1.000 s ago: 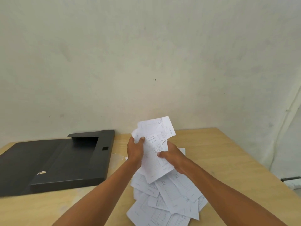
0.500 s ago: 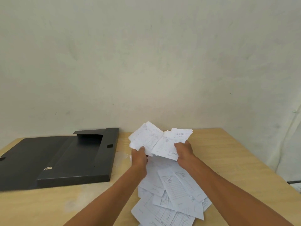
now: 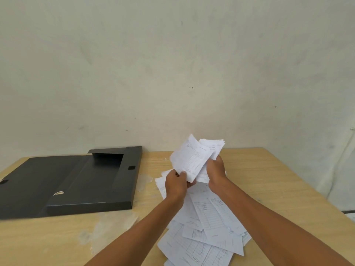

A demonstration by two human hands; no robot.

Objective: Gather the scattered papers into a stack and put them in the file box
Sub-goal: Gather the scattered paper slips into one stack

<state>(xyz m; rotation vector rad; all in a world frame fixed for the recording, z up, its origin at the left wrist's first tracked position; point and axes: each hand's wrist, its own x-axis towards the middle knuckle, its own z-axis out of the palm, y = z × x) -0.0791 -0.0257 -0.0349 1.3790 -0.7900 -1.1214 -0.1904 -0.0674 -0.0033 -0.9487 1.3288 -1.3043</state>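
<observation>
You hold a loose, uneven bundle of white printed paper sheets (image 3: pixel 194 160) above the wooden table (image 3: pixel 269 179): left hand (image 3: pixel 175 184) pinches its lower edge, right hand (image 3: pixel 216 168) clasps the far side. Square the edges before adding the scattered sheets (image 3: pixel 209 227) below. The open black file box (image 3: pixel 80 181) lies well to the left.

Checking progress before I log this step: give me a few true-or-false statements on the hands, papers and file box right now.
1. Both the left hand and the right hand grip the held papers. True.
2. The file box is closed. False: it lies open, to the left.
3. Loose papers lie on the table under the arms. True.
4. Some papers are already in the box. False: none show inside.
</observation>
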